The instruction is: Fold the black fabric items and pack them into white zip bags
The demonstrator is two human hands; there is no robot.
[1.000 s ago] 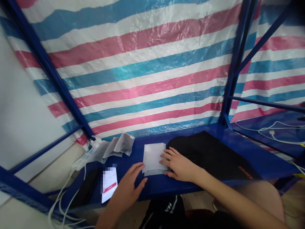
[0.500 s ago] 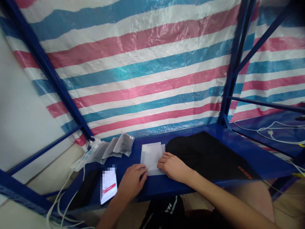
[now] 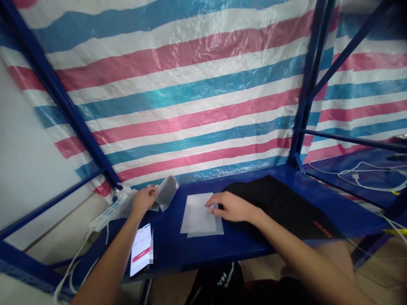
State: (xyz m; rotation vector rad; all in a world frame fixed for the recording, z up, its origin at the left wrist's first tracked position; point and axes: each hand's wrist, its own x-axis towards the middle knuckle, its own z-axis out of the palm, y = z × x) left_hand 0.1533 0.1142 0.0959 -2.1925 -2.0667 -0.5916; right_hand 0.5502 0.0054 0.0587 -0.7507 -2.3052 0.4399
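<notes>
Two overlapping pale translucent sheets or flat bags (image 3: pixel 199 216) lie on the blue table (image 3: pixel 168 250). My right hand (image 3: pixel 233 206) rests over their right edge, its fingers apart and bent, thumb separated from the index finger. At the back left, my left hand (image 3: pixel 144 199) has its fingers closed on one of the grey translucent bags (image 3: pixel 167 192), which stand folded in a loose row. Part of that row is hidden behind the hand and forearm.
A lit phone (image 3: pixel 140 250) lies near the front left edge. A white power strip (image 3: pixel 106 212) with cables sits at far left. Black cloth (image 3: pixel 280 207) covers the table's right. Blue metal posts (image 3: pixel 307 84) stand before a striped sheet (image 3: pixel 190 97).
My left hand has gone from beside the pale sheets to the grey bags at back left. My right hand has opened and shifted slightly. The two sheets now lie offset.
</notes>
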